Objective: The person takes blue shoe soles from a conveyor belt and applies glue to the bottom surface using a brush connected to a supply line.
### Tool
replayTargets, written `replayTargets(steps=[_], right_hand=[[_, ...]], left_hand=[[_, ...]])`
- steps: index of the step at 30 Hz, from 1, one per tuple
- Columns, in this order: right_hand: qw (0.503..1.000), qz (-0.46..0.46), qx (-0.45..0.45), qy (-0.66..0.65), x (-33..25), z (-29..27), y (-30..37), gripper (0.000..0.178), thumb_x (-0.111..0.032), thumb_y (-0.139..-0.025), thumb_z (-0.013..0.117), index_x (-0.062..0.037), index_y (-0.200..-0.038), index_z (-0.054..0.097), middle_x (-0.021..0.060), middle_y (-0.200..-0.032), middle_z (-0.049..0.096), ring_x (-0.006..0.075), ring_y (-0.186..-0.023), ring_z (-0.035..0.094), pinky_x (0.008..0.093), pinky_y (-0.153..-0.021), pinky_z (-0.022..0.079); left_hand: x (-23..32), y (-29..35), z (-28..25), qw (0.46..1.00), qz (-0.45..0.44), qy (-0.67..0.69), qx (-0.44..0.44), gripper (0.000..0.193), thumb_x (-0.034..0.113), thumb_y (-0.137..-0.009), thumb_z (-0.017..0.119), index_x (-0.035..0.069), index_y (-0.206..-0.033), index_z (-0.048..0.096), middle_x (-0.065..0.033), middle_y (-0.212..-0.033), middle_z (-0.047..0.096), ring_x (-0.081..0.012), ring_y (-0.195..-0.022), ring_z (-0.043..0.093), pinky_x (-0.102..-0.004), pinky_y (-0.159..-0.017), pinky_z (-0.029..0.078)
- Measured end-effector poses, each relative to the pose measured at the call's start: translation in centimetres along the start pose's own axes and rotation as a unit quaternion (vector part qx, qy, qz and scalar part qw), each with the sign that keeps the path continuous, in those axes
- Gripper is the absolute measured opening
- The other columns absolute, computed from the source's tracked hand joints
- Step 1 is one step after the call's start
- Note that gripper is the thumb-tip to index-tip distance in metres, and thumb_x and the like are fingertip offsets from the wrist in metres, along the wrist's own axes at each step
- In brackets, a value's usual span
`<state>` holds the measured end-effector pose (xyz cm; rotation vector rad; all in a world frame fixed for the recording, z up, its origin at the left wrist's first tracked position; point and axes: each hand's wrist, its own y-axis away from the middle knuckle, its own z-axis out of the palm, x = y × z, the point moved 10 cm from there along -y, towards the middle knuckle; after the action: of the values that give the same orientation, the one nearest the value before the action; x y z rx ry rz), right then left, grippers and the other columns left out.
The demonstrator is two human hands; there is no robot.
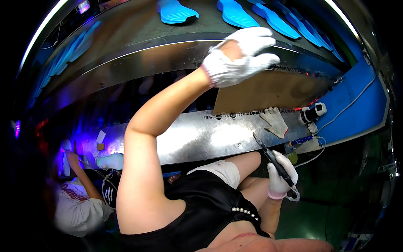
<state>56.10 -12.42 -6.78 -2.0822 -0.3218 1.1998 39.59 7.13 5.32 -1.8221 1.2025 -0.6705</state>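
My left hand (241,59) wears a white glove with a hole that bares some skin. It reaches up to the metal edge of a belt (134,25), its fingers spread and holding nothing. Just beyond the fingers lie a bright blue shoe sole (237,14) and another blue sole (277,21). Low at the right, my right hand (282,178), also gloved in white, is wrapped round a black pen-shaped tool (268,154) with a thin tip and a pale cord. The tip points up and left over the metal bench's front edge.
The metal bench (189,140) bears a loose white glove (274,122) and a black-and-white cylindrical device (312,112). A brown cardboard sheet (260,92) leans behind. A cord (350,105) crosses the blue panel at right. Another person (82,201) works at left near a pale sole (110,161).
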Motion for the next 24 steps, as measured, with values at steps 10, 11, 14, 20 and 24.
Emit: replayTargets(steps=[10,11,14,20,24], right_hand=[[0.998,0.059,-0.028,-0.024,1.6,0.4,1.3,0.030,0.009,-0.070,0.069,0.0036,-0.098,0.061,0.0219,-0.100,0.067,0.0280,-0.093,0.066,0.0362,-0.085,0.052],[0.998,0.046,-0.033,-0.039,1.3,0.8,1.0,0.029,0.008,-0.071,0.069,0.0039,-0.099,0.061,0.0215,-0.100,0.067,0.0277,-0.093,0.066,0.0361,-0.085,0.052],[0.999,0.030,-0.014,-0.021,1.0,1.3,0.6,0.026,0.005,-0.067,0.072,0.0026,-0.092,0.063,0.0209,-0.092,0.068,0.0284,-0.082,0.068,0.0335,-0.075,0.054],[0.995,0.094,-0.027,-0.017,3.4,1.6,1.6,0.027,0.007,-0.073,0.065,0.0065,-0.099,0.062,0.0190,-0.101,0.067,0.0242,-0.092,0.065,0.0336,-0.085,0.051],[0.993,0.107,-0.024,-0.031,3.2,2.2,1.5,0.027,0.008,-0.070,0.066,0.0061,-0.097,0.063,0.0182,-0.097,0.067,0.0237,-0.087,0.065,0.0319,-0.080,0.052]], left_hand=[[-6.7,1.6,-1.8,0.913,-0.183,-0.321,-0.173,0.069,0.063,-0.090,0.039,0.003,-0.121,0.054,-0.0201,-0.121,0.052,-0.0336,-0.118,0.046,-0.0611,-0.101,0.025],[-7.8,2.5,-3.0,0.899,-0.208,-0.331,-0.197,0.069,0.063,-0.090,0.038,0.003,-0.120,0.055,-0.0198,-0.117,0.054,-0.0330,-0.115,0.049,-0.0603,-0.101,0.026],[-8.8,5.0,-6.3,0.863,-0.251,-0.375,-0.228,0.057,0.054,-0.093,0.039,0.005,-0.116,0.059,-0.0165,-0.107,0.060,-0.0315,-0.104,0.057,-0.0589,-0.100,0.027],[-12.0,8.7,-19.5,0.908,-0.203,-0.366,-0.009,0.031,0.028,-0.090,0.051,0.017,-0.118,0.062,-0.0144,-0.127,0.055,-0.0329,-0.117,0.051,-0.0513,-0.100,0.035],[-20.7,16.4,-31.2,0.657,-0.435,-0.600,-0.138,0.037,0.019,-0.088,0.050,0.017,-0.124,0.058,-0.0122,-0.147,0.033,-0.0288,-0.141,0.021,-0.0525,-0.108,0.028]])
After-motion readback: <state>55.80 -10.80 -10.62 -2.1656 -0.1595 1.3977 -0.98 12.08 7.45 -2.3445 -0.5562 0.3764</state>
